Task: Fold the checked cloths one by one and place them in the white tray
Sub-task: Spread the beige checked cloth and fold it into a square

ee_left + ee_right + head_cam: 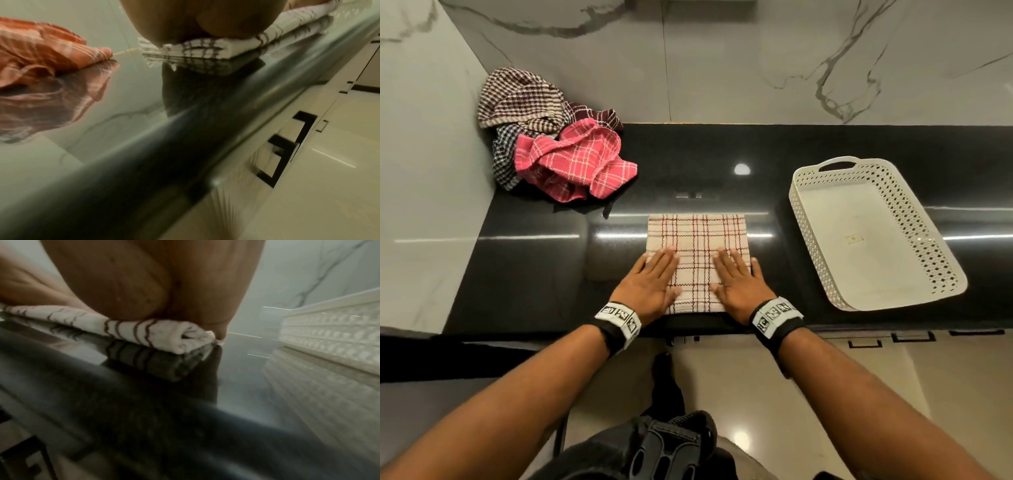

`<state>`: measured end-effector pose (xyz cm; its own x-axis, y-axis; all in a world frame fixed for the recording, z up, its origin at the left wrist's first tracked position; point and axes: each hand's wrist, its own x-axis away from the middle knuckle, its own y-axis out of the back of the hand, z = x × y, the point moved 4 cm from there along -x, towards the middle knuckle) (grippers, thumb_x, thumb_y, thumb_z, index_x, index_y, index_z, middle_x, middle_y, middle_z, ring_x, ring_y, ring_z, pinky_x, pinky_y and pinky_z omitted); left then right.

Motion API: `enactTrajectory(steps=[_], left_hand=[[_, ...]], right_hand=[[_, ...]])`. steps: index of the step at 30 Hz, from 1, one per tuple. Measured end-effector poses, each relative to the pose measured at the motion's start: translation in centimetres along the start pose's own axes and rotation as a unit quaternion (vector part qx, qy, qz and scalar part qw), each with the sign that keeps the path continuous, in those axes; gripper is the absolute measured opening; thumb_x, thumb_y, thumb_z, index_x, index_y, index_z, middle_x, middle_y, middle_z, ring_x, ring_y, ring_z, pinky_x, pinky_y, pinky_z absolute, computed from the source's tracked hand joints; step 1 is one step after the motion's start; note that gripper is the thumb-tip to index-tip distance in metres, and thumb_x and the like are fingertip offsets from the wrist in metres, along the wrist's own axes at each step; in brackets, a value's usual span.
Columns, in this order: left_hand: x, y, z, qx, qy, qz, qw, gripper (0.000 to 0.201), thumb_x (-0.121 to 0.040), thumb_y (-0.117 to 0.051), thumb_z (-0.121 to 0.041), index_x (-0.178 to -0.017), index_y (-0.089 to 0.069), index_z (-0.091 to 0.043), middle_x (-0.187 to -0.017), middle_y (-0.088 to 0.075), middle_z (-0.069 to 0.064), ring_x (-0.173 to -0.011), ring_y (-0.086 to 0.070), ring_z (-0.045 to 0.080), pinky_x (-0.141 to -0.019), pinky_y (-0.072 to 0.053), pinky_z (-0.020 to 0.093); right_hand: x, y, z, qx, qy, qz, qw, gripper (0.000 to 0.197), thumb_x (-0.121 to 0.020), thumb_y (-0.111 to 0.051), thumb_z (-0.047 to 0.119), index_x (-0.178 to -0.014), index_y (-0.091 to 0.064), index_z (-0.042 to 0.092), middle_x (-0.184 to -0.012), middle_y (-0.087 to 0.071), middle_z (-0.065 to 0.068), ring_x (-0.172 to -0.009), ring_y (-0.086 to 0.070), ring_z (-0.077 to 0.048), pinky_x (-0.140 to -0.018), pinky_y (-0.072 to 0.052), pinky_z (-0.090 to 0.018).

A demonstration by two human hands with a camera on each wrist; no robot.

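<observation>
Both hands flat, left hand (650, 284), right hand (739, 287), pressing folded cream cloth (697, 236)

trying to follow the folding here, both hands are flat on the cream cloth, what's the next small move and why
Probably grip the cream checked cloth by its side edges and lift it right toward the white tray. It already lies folded in layers, pressed flat under the left hand and right hand, and the tray holds nothing yet. Another fold is possible.

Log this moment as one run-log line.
step: flattening folded cream checked cloth | left hand: flat on cloth | right hand: flat on cloth | white tray: empty | unfolded pile: waiting
</observation>
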<state>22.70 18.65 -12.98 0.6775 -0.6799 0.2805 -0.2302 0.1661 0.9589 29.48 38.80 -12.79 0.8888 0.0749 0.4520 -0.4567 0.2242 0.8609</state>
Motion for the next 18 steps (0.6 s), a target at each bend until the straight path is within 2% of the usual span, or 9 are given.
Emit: enactTrajectory(steps=[3, 6, 8, 10, 13, 15, 18], left_hand=[[2.8, -0.9, 1.8, 0.001, 0.029, 0.002, 1.000, 0.074, -0.096, -0.006, -0.058, -0.158, 0.000, -0.018, -0.165, 0.006, 0.001, -0.152, 0.007, 0.016, -0.124, 0.004, 0.042], [2.9, 0.2, 1.0, 0.005, 0.048, 0.010, 0.999, 0.069, -0.096, -0.019, -0.041, -0.158, -0.006, -0.014, -0.166, 0.000, 0.005, -0.153, 0.005, 0.020, -0.123, 0.005, 0.045], [1.6, 1.9, -1.3, 0.039, 0.033, -0.028, 0.998, 0.067, -0.094, -0.026, -0.032, -0.157, -0.015, -0.012, -0.166, -0.009, 0.008, -0.153, -0.002, 0.021, -0.124, 0.001, 0.046], [0.4, 2.5, -3.6, 0.051, 0.018, -0.063, 0.997, 0.063, -0.098, -0.022, -0.036, -0.157, -0.015, -0.014, -0.166, -0.008, 0.007, -0.153, -0.002, 0.020, -0.124, -0.001, 0.044], [0.0, 0.1, -4.7, 0.030, 0.034, -0.017, 0.999, 0.068, -0.101, -0.015, -0.052, -0.158, 0.002, -0.018, -0.166, 0.008, 0.004, -0.152, 0.009, 0.018, -0.124, 0.003, 0.044], [0.9, -1.3, -3.5, 0.030, 0.052, -0.019, 0.998, 0.078, -0.097, -0.011, -0.063, -0.158, 0.005, -0.017, -0.165, 0.011, 0.004, -0.152, 0.010, 0.018, -0.124, 0.003, 0.045], [3.0, -2.3, -2.1, 0.028, 0.042, -0.023, 0.998, 0.092, -0.090, -0.007, -0.074, -0.158, 0.006, -0.013, -0.165, 0.012, 0.007, -0.152, 0.011, 0.021, -0.124, 0.001, 0.045]], right_hand=[[1.7, 0.1, -2.4, 0.000, -0.051, -0.007, 0.999, 0.067, -0.103, -0.025, 0.040, -0.158, 0.008, 0.020, -0.166, 0.014, 0.000, -0.152, 0.014, -0.022, -0.118, 0.012, -0.058], [2.3, 1.2, -2.0, 0.026, -0.090, -0.048, 0.994, 0.078, -0.096, -0.043, 0.039, -0.157, -0.004, 0.010, -0.166, 0.002, -0.008, -0.152, 0.008, -0.028, -0.115, 0.013, -0.060], [2.3, 2.0, 0.6, 0.003, -0.063, -0.088, 0.994, 0.077, -0.092, -0.047, 0.030, -0.155, -0.010, 0.007, -0.165, -0.003, -0.013, -0.152, 0.005, -0.030, -0.117, 0.008, -0.061], [1.9, 1.1, 3.4, -0.036, -0.015, -0.096, 0.995, 0.075, -0.093, -0.043, 0.024, -0.157, -0.007, 0.008, -0.166, 0.001, -0.013, -0.153, 0.007, -0.027, -0.120, 0.005, -0.057], [1.8, -1.6, 3.8, -0.050, 0.003, -0.078, 0.996, 0.068, -0.102, -0.025, 0.044, -0.158, 0.002, 0.015, -0.166, 0.012, -0.005, -0.152, 0.014, -0.021, -0.121, 0.005, -0.055], [2.2, -2.7, 1.9, -0.028, -0.017, -0.077, 0.997, 0.078, -0.099, -0.016, 0.060, -0.157, 0.008, 0.015, -0.164, 0.018, -0.003, -0.151, 0.019, -0.019, -0.121, 0.009, -0.053], [3.3, -3.5, -0.1, -0.014, -0.016, -0.071, 0.997, 0.093, -0.092, -0.014, 0.073, -0.155, 0.015, 0.012, -0.162, 0.024, -0.006, -0.149, 0.024, -0.020, -0.120, 0.012, -0.052]])
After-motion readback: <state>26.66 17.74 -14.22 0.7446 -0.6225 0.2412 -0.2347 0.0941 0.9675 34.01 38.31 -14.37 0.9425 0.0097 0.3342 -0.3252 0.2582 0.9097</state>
